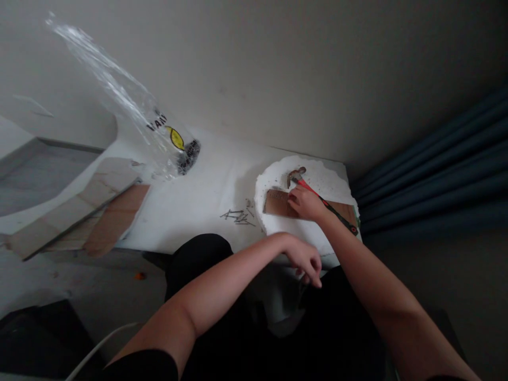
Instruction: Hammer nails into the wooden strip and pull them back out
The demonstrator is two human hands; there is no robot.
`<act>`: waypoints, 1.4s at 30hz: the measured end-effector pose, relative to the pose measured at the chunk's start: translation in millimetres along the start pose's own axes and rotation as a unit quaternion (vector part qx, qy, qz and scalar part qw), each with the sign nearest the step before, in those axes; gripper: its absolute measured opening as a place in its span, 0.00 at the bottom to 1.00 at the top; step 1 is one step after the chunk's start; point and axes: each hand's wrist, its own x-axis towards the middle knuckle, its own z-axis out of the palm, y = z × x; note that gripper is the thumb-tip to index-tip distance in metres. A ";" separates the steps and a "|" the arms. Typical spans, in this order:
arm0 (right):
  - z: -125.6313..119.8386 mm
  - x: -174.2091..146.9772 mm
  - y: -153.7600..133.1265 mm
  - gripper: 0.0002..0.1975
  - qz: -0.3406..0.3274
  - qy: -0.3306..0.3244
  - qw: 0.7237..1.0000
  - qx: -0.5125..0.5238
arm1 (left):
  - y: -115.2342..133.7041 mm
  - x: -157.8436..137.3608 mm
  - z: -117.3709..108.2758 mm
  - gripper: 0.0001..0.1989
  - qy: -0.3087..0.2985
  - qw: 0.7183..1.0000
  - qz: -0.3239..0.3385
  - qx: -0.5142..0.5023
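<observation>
My right hand (305,203) rests on a narrow brown board (277,203), its fingers curled together near the board's left part. Whatever those fingers pinch, if anything, is too small to make out. A claw hammer (340,218) with a red and black handle lies slanted across the board, its head beyond my hand and its handle passing close beside it. Board and hammer are on a round white slab (286,165) with a ragged edge. Held over my lap at the table's near edge, my left hand (305,259) has bent fingers pointing down; their grip is partly hidden.
Several loose nails (238,216) lie left of the slab on the white table (214,190). A clear plastic bag (159,143) with dark contents stands against the wall. Brown and light boards (115,217) overhang the left side. A dark blue curtain (436,164) hangs at right.
</observation>
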 end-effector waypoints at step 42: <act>27.4 -77.3 -60.0 0.38 0.107 -0.038 0.992 -0.056 | -54.6 -59.5 -119.4 0.10 0.433 0.762 -0.251 0.410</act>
